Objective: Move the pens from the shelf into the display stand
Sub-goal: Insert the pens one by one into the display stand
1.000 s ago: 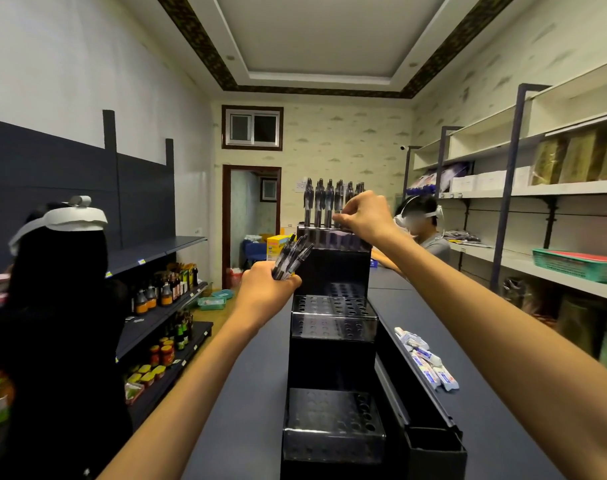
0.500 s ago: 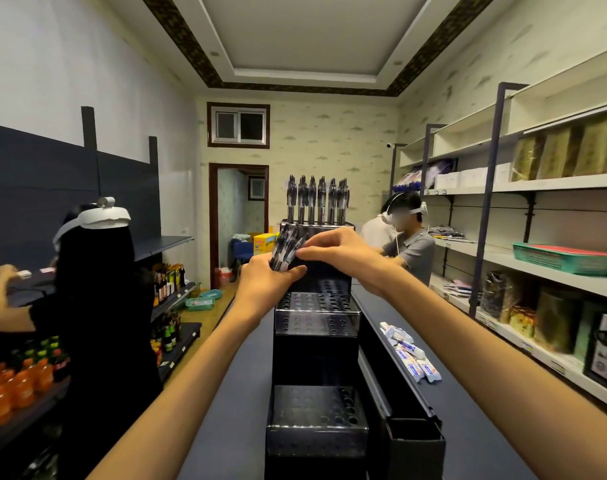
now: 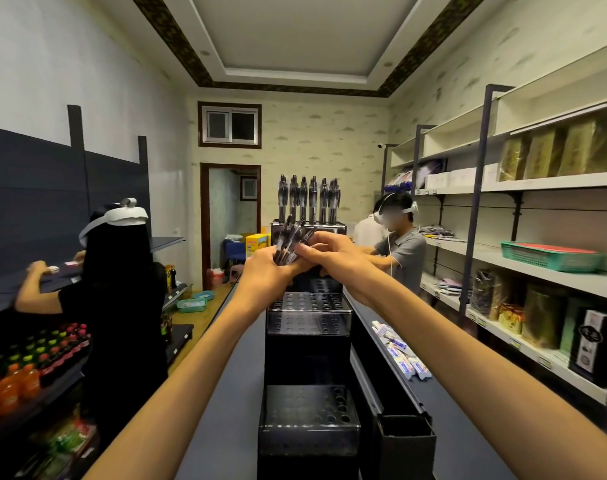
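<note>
A black tiered display stand (image 3: 308, 410) with rows of holes rises in steps on the dark shelf top in front of me. Several pens (image 3: 309, 199) stand upright in its top tier. My left hand (image 3: 267, 271) is closed around a bundle of dark pens (image 3: 291, 242) that fan up and to the right. My right hand (image 3: 333, 252) meets the bundle from the right, its fingertips pinching one pen in the bundle. Both hands hover over the upper middle tier (image 3: 308, 301), whose holes hold nothing.
Small white packets (image 3: 401, 353) lie on the shelf top right of the stand, and a black box (image 3: 404, 441) stands near its base. One person (image 3: 122, 299) works at the left shelves, another person (image 3: 399, 244) beyond the stand. White wall shelves (image 3: 551, 271) run along the right.
My right hand left the pens on the top tier and came down to the bundle in my left hand, where it now pinches a pen. My view shifted slightly.
</note>
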Tool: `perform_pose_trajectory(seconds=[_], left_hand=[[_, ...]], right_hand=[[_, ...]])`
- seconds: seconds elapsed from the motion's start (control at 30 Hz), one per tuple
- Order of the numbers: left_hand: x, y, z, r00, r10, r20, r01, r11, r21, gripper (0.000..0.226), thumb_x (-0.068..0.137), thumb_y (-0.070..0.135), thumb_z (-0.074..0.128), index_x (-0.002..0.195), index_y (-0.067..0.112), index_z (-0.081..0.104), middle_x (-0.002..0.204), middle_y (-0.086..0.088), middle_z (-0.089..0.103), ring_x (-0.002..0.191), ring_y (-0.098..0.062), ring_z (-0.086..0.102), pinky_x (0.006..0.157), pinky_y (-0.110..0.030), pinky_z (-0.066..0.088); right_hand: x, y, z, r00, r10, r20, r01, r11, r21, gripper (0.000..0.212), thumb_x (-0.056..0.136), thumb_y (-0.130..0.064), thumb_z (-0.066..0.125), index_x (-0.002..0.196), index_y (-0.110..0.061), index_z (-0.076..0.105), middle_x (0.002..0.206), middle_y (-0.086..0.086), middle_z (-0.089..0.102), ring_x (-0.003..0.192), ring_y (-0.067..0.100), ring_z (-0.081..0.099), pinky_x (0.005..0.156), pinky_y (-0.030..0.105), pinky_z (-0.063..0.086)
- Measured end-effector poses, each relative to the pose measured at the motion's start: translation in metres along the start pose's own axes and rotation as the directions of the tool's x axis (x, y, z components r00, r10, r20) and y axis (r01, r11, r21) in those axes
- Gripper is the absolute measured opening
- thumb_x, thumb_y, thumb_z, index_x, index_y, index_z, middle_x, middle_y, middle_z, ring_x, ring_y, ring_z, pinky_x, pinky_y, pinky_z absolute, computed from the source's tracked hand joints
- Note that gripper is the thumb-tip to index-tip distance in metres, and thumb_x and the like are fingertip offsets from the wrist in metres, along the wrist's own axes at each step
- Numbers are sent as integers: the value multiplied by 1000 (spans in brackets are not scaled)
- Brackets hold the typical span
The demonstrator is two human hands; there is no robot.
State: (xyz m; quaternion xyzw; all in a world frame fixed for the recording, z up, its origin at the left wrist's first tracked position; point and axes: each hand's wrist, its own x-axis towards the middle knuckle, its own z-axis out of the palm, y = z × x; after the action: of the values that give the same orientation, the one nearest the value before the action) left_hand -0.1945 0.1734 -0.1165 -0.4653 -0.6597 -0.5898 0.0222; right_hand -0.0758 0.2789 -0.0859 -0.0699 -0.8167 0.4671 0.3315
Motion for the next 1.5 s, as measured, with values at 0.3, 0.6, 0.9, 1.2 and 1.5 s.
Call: perform_pose_trajectory(seconds=[0.3, 0.6, 0.9, 1.2, 1.5], left_hand=[[5, -8, -5, 972, 50, 229, 19, 957, -288, 34, 90, 43, 71, 89, 9, 67, 70, -6, 66, 50, -14, 52, 45, -22, 41], [12, -13, -11, 991, -101, 85, 128, 882, -453, 39, 100, 44, 55, 88, 8, 64, 73, -15, 72, 51, -22, 64, 45, -27, 52], [9, -25, -18, 990, -92, -107, 68, 976, -207, 39, 96, 56, 58, 63, 35, 57, 47, 11, 44, 39, -8, 35, 36, -25, 29], [9, -35, -21, 972, -198, -129, 205, 978, 44, 34, 87, 38, 76, 64, 21, 56, 47, 9, 45, 48, -15, 39, 48, -27, 31], [-2, -29, -32, 987, -94, -127, 127, 951, 281, 32, 88, 28, 70, 63, 11, 58, 53, 4, 46, 55, -17, 43, 54, -31, 33]], right_hand=[[1, -4, 5, 998, 60, -26, -55, 983, 178, 16, 100, -24, 63, 105, -10, 59, 102, 23, 68, 93, 32, 63, 82, 43, 48], [5, -6, 3, 995, 54, -82, -22, 936, 351, 14, 102, -21, 59, 95, -12, 51, 88, 11, 72, 77, 21, 72, 64, 27, 56], [39, -22, -35, 919, 28, -393, 117, 933, 340, 22, 99, -16, 64, 102, -4, 47, 90, 25, 67, 67, 33, 75, 62, 38, 64], [71, -36, -58, 889, -68, -453, 126, 987, 100, 5, 100, -5, 59, 98, -1, 56, 90, 14, 63, 81, 24, 73, 70, 39, 64], [77, -38, -53, 884, -294, -362, 113, 888, -445, 17, 104, -15, 55, 114, -2, 51, 100, 18, 66, 87, 30, 73, 75, 49, 62]])
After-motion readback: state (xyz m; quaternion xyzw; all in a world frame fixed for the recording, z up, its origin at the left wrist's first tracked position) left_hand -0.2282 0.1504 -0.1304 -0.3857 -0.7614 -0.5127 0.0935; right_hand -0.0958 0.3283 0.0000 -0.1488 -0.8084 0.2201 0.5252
